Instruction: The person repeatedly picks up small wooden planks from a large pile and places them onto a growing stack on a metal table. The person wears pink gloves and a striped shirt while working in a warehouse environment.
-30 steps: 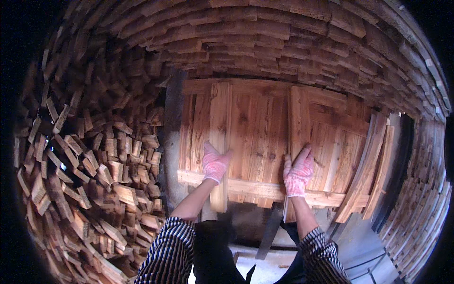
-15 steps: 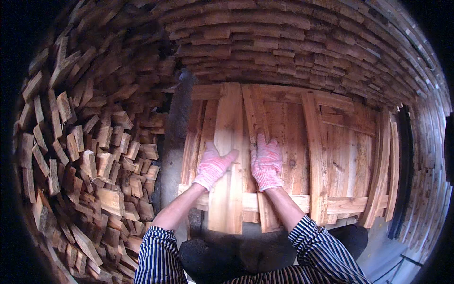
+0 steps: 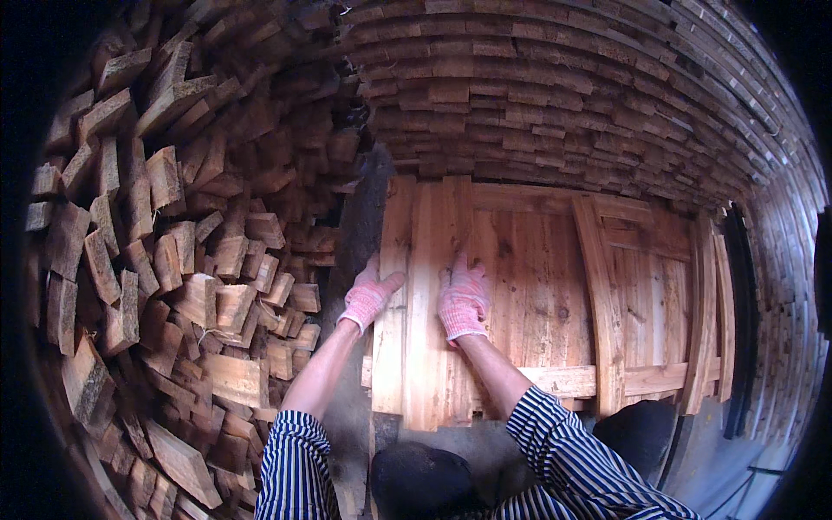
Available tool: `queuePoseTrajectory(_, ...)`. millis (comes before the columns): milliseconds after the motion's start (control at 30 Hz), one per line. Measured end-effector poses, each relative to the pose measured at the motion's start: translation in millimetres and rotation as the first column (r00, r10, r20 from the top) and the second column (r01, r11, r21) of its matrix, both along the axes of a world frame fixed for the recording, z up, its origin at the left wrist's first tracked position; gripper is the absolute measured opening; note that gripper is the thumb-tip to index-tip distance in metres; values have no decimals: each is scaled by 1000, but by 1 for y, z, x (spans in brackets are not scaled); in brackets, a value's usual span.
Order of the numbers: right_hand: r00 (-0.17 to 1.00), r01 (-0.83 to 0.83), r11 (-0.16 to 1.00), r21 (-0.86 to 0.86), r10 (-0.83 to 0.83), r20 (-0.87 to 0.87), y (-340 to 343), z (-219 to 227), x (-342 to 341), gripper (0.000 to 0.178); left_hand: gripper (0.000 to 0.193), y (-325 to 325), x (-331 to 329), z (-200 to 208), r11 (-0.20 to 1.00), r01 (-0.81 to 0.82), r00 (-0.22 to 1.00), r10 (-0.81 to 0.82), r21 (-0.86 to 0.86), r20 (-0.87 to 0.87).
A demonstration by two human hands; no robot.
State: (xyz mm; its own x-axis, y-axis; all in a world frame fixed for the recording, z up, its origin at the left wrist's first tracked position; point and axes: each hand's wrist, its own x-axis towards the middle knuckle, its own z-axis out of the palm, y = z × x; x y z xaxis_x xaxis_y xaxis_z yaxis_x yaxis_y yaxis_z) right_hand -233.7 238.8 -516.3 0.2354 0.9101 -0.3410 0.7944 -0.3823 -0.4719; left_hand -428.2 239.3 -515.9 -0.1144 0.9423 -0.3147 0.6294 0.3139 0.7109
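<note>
Both my hands wear pink knit gloves. My left hand (image 3: 370, 295) rests on the left edge of a pale wooden board (image 3: 392, 347), thumb spread across its face. My right hand (image 3: 462, 297) lies flat, fingers together, on the neighbouring boards (image 3: 438, 364). These long boards lie side by side on a wooden pallet frame (image 3: 572, 379) with cross rails. Neither hand is wrapped around anything that I can see; both press on the board faces.
A big heap of short cut wood blocks (image 3: 173, 260) fills the left. Stacked planks (image 3: 555, 95) rise as a wall behind the frame and curve round on the right (image 3: 780, 286). A dark metal upright (image 3: 360, 225) stands left of the boards.
My hands have moved from the frame's lower rail, wide apart, to the left end and close together. Long boards now lie under them at the left.
</note>
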Motion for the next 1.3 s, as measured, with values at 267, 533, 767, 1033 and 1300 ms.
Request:
queuePoseTrajectory(267,996,-17,1000,12,18,-89,10,1,-12,75,91,28,-14,7,998,52,999,-53,17,6)
queuePoseTrajectory(533,965,-220,976,-1,217,144,10,31,108,95,111,3,13,33,988,149,899,-153,-43,-410)
queuePoseTrajectory(767,918,96,995,-26,-79,389,-38,16,276,91,107,-19,-8,-30,983,-107,880,164,-150,445)
queuePoseTrajectory(1033,983,-27,996,-80,41,178,-11,31,119,89,98,-24,-13,-18,974,-169,892,217,-152,397)
queuePoseTrajectory(1300,982,-129,992,4,128,-140,6,24,139,94,105,-11,-32,-34,993,-31,954,65,-117,294)
